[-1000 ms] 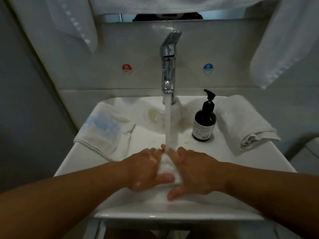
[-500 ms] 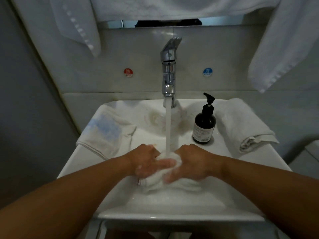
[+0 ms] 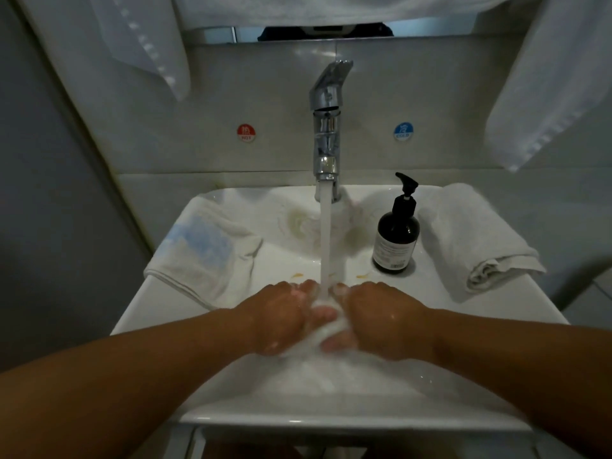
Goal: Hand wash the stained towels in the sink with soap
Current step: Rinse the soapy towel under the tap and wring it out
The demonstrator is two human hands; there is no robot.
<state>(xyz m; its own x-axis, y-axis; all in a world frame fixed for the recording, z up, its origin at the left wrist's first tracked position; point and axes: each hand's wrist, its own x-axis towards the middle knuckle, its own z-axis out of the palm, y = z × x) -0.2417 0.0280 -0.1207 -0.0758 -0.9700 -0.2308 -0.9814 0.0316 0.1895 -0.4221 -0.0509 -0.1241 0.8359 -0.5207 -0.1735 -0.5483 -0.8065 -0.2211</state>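
Observation:
A small wet white towel [image 3: 328, 326] is bunched between my left hand [image 3: 281, 318] and my right hand [image 3: 381, 318] over the white sink [image 3: 331, 415]. Both hands grip it with curled fingers, and most of the cloth is hidden under them. Water runs from the chrome tap [image 3: 328, 134] straight down onto the towel between my fingertips. A dark pump bottle of soap [image 3: 395, 240] stands on the sink's right back ledge. A towel with a blue stain [image 3: 202, 250] lies on the left rim. A folded white towel [image 3: 470, 236] lies on the right rim.
White towels hang above at the upper left [image 3: 142, 41] and upper right [image 3: 549, 81]. Red hot [image 3: 245, 132] and blue cold [image 3: 403, 131] stickers mark the wall beside the tap. Yellowish stains [image 3: 298, 223] show on the basin's back slope. A grey wall closes the left side.
My hands went forward under the stream, then drew back towards me while rubbing the towel. The bunched cloth, spread below my hands half a second ago, is now squeezed tight between them.

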